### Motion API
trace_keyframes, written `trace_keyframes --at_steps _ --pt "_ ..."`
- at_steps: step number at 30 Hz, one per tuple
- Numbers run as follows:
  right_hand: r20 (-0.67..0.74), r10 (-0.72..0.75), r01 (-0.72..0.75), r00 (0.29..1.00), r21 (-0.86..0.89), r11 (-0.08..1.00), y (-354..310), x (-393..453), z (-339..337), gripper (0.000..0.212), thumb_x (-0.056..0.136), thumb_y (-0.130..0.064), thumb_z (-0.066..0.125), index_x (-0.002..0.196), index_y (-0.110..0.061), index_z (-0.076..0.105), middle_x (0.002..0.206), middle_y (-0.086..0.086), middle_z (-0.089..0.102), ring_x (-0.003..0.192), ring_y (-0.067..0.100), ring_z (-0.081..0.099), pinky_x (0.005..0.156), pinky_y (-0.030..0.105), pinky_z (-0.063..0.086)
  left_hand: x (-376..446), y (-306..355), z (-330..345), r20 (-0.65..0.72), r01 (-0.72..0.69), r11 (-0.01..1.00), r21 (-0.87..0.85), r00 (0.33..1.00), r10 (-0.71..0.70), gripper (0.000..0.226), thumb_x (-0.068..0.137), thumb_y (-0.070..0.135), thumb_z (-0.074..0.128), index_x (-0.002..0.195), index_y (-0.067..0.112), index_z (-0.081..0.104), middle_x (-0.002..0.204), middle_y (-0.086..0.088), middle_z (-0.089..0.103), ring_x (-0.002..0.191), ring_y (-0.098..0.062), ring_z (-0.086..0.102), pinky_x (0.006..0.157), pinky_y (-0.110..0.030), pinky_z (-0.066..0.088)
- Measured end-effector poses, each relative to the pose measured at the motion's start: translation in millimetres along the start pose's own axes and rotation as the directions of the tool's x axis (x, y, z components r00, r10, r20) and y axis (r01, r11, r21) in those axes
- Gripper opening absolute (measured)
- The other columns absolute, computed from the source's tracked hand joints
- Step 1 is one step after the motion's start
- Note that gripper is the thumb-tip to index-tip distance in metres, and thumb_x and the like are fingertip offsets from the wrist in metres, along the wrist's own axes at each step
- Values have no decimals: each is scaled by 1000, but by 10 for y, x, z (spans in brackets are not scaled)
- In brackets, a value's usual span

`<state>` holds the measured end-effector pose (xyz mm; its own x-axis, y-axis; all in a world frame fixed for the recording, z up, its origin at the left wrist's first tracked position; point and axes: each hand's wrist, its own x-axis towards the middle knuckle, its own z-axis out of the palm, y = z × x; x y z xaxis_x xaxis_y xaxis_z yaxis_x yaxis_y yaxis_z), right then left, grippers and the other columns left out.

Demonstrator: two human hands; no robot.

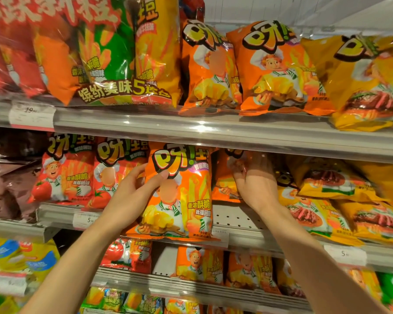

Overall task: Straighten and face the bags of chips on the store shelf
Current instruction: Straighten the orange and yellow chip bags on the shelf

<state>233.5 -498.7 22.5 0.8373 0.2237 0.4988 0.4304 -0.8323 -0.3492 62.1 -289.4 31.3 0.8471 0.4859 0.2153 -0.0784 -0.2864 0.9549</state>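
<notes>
An orange chip bag (186,200) stands upright at the front edge of the middle shelf (241,236), its printed face toward me. My left hand (136,189) grips its left edge, thumb across the front near the logo. My right hand (254,180) reaches deeper into the shelf, just right of that bag, with fingers curled on a second orange bag (222,184) standing further back. The fingertips are blurred and partly hidden under the shelf above.
Red tomato bags (66,175) stand left of my left hand, yellow steak bags (327,200) lie tilted to the right. The upper shelf rail (191,125) overhangs both hands. A bare perforated patch of shelf (234,217) shows under my right wrist. More bags fill the lower shelves.
</notes>
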Motion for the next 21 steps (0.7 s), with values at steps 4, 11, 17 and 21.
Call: trace_keyframes --at_steps 4,11,17,21 --pt "16 40 -38 999 -94 995 69 138 330 65 97 -65 34 137 -15 46 141 14 51 125 39 50 104 53 42 8 -23 16 10 2 1000 -5 1000 -1 33 92 41 63 123 36 53 90 26 70 74 23 61 61 -2 43" --pt "135 274 -258 952 -121 958 177 152 395 103 89 -72 46 155 0 14 158 23 27 144 39 31 117 48 31 29 -74 18 15 -15 1000 -12 1000 15 45 90 48 63 132 34 57 96 32 71 88 16 65 76 -15 43" --pt "136 273 -282 952 55 958 104 355 536 105 77 -86 16 149 -12 35 149 23 39 135 42 40 106 50 41 42 -101 19 16 -27 1000 -7 999 27 48 89 48 63 133 34 55 97 32 71 88 15 65 78 -17 43" --pt "183 266 -296 946 164 941 15 328 447 95 91 -63 51 154 -2 15 154 26 29 139 42 36 107 46 38 44 -119 23 20 -20 1000 -9 1000 20 41 90 45 64 129 35 57 98 29 72 89 14 66 79 -15 45"
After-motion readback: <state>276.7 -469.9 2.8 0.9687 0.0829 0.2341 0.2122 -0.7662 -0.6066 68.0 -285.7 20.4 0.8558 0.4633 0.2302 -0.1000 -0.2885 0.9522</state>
